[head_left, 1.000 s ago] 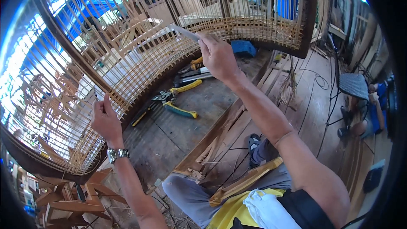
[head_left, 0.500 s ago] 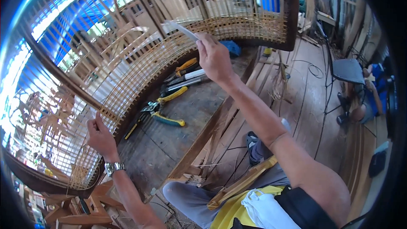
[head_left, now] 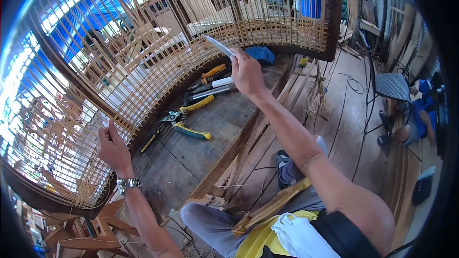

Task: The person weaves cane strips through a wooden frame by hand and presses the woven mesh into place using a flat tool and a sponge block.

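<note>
A curved dark wooden frame with an open cane weave [head_left: 158, 83] rises across the far side and the left. My right hand [head_left: 248, 72] is closed around a pale, flat, pointed blade-like tool [head_left: 220, 46], whose tip points at the lower woven band. My left hand [head_left: 114, 148] is at the weave's lower left, thumb up and fingers curled; what they pinch, if anything, I cannot make out. Between the hands, yellow-and-green-handled snips [head_left: 186, 118] lie with jaws towards the frame. A thin yellow-and-black tool [head_left: 150, 141] lies beside the frame's lower rail.
On the dark worktop [head_left: 184, 157], more hand tools [head_left: 213, 83] and a blue lump [head_left: 260, 56] lie by the frame. A grey-seated chair [head_left: 392, 86] and another person [head_left: 420, 114] are at the right. A bundle of strands [head_left: 315, 96] lies on the plank floor.
My right hand and its blade-like tool have shifted slightly right and down. My left hand stays at the same part of the weave. The whole view has shifted slightly.
</note>
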